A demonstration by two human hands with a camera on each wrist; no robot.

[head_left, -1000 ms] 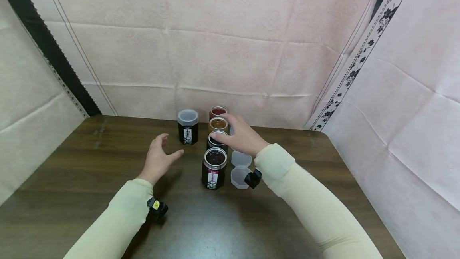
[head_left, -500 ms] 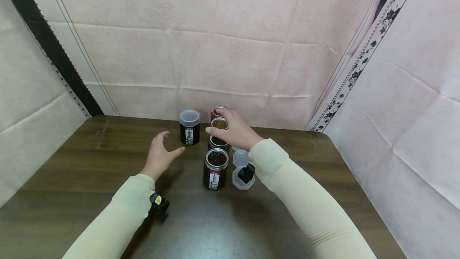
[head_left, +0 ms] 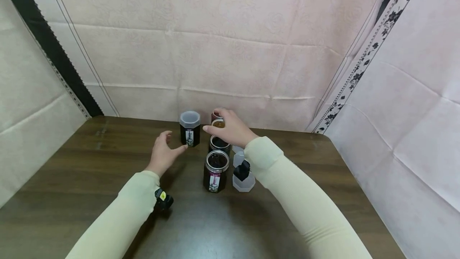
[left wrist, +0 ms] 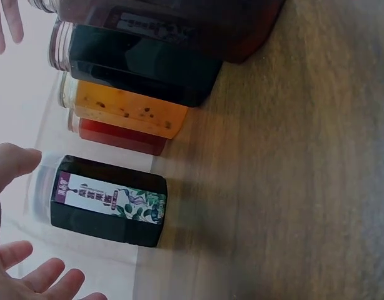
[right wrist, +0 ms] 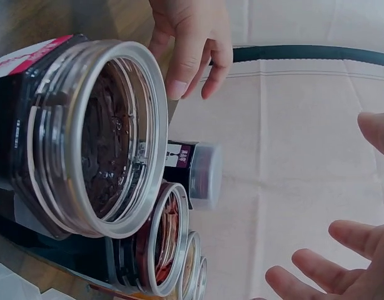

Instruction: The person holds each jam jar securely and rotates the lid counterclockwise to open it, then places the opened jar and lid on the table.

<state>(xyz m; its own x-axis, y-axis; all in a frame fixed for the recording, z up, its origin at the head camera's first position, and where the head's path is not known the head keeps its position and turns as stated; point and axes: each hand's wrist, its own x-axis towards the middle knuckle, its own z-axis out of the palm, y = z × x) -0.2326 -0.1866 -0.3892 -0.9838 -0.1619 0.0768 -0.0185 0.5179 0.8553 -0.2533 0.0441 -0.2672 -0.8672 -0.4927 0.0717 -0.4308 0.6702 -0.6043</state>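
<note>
A dark jar (head_left: 189, 131) with a frosted lid and a printed label stands at the back, left of a row of lidless jars. My left hand (head_left: 162, 156) is just in front of it, thumb and fingers spread with nothing between them. Over the row hovers my right hand (head_left: 231, 129), fingers apart and holding nothing. The row holds a dark jar (head_left: 215, 175) at the front, another dark jar (head_left: 219, 144), an amber jar (left wrist: 132, 106) and a red jar (left wrist: 120, 135) at the back. My right hand partly hides the rear ones in the head view.
Several translucent octagonal lids (head_left: 243, 183) lie on the brown wooden table (head_left: 90, 203), just right of the row. A pale cloth (head_left: 215, 51) hangs behind the table, and another cloth (head_left: 402, 123) with a floral border rises along the right side.
My right hand has moved left and slightly back over the row of jars. My left hand has edged a little to the right, toward the lidded jar. The jars stand as before.
</note>
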